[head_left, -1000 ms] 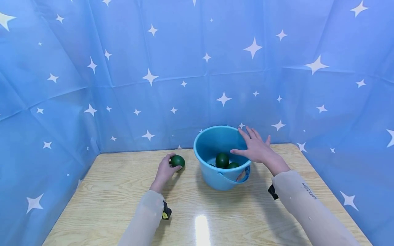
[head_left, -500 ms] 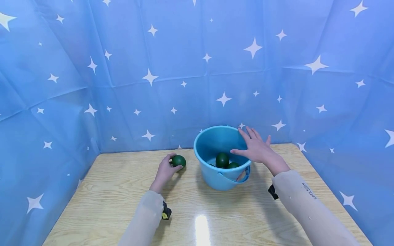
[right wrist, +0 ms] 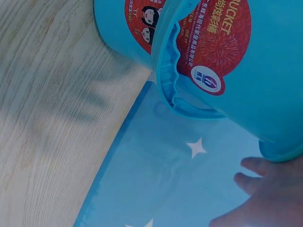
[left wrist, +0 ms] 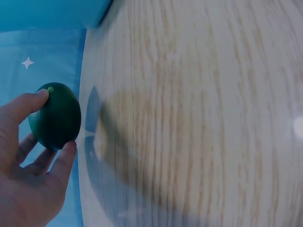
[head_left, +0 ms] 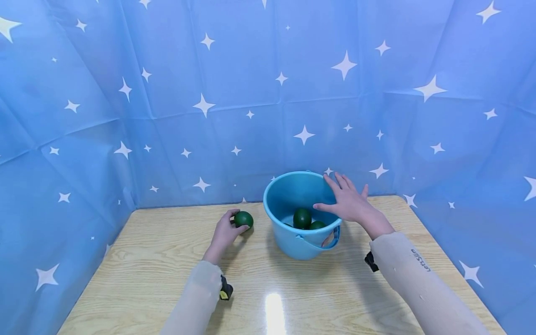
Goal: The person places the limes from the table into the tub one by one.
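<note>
My left hand (head_left: 224, 233) pinches a dark green avocado (head_left: 244, 220) between thumb and fingertips, left of the bucket. In the left wrist view the avocado (left wrist: 56, 116) shows a small pale stem spot near the thumb. A light blue bucket (head_left: 293, 242) leans toward me. My right hand (head_left: 349, 200) touches its right rim with fingers spread and fairly straight, the thumb over the opening. Several dark green avocados lie inside the bucket, one of them standing out (head_left: 302, 218), others partly hidden by the near wall. In the right wrist view my right hand (right wrist: 270, 194) is partly cut off.
The bucket's handle (head_left: 331, 241) hangs on its near right side. A wooden table (head_left: 167, 279) bears everything. Behind it and at the sides hangs a blue curtain (head_left: 251, 153) with white stars.
The avocado in my left hand has shifted very slightly to the right. My right hand and the bucket have stayed where they were.
</note>
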The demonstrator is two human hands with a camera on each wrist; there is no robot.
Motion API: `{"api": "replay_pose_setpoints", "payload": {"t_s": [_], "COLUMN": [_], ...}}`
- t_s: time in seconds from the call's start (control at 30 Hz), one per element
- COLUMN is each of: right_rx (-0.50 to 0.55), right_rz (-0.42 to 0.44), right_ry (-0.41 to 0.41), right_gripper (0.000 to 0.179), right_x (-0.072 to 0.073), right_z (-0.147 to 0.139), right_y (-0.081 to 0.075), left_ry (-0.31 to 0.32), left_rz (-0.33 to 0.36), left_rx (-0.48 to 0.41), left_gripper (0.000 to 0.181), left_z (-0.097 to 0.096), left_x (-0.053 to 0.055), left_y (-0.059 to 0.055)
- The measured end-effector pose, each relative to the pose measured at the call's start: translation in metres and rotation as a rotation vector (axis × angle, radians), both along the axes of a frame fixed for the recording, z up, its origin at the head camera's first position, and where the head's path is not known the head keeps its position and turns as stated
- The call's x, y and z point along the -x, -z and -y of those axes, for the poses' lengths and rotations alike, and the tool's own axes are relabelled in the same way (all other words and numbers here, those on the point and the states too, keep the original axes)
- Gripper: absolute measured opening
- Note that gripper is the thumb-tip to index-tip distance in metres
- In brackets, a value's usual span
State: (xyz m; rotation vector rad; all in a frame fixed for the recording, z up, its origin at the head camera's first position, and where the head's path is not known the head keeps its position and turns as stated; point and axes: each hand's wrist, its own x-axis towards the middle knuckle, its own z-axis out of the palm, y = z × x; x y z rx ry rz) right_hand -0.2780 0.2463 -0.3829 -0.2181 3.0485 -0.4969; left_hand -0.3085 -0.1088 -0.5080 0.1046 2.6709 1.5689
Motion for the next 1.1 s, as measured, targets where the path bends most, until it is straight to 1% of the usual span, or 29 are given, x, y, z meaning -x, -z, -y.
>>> {"api": "replay_pose_setpoints", "payload": {"t_s": [0.23,0.57,0.83,1.1], "right_rx": [0.001,0.0,0.006,-0.002], "right_rz": [-0.002,-0.003,-0.008,-0.004], "right_ry": [0.004,0.001,0.002,0.004], "right_gripper": [0.102,0.103,0.102,0.103], "right_x": [-0.001,0.001,0.001,0.002], "right_z": [0.0,-0.001,-0.001,-0.001], "right_y": [0.0,0.001,0.001,0.002], "left_ry": [0.009,0.003,0.022,0.036], "left_rz": [-0.015,-0.022,-0.031,-0.06], "left_rx": [-0.014,-0.021,-0.066,-0.131], "left_gripper": [0.064,0.064,0.063,0.064], "left_z": [-0.001,-0.002,-0.004,-0.004], "left_x": [-0.002,-0.005,-0.008,-0.007], "left_y": [-0.003,-0.008,-0.016,-0.019]}}
